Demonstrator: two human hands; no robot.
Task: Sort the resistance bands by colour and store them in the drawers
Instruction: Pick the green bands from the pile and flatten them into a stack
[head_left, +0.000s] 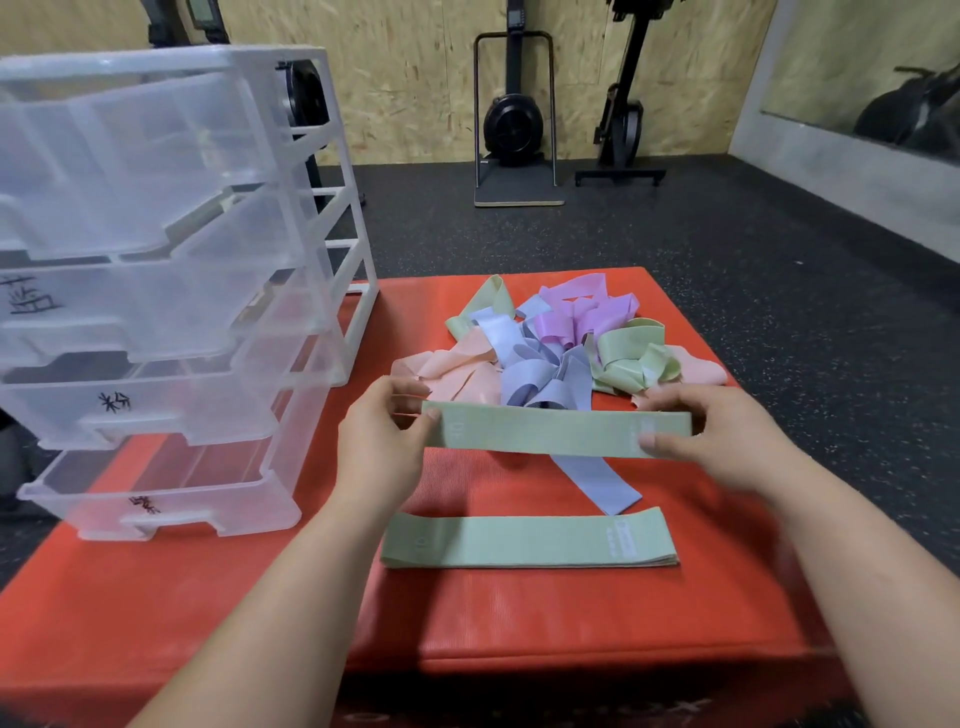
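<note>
I hold a green resistance band (545, 432) stretched flat between both hands above the red mat. My left hand (384, 431) pinches its left end and my right hand (711, 436) pinches its right end. Below it, a flat stack of green bands (524, 540) lies on the mat. Behind the held band sits a tangled pile of bands (550, 348) in green, blue, purple and peach. One blue band (597, 480) trails out from the pile toward the stack. The clear plastic drawer unit (171, 291) stands at the left with its drawers pulled out.
The red mat (218, 597) carries everything and ends at a front edge near me. Dark rubber gym floor (675, 239) surrounds it. Exercise machines (514, 119) stand against the wooden back wall. A mirror (872, 88) is at the right.
</note>
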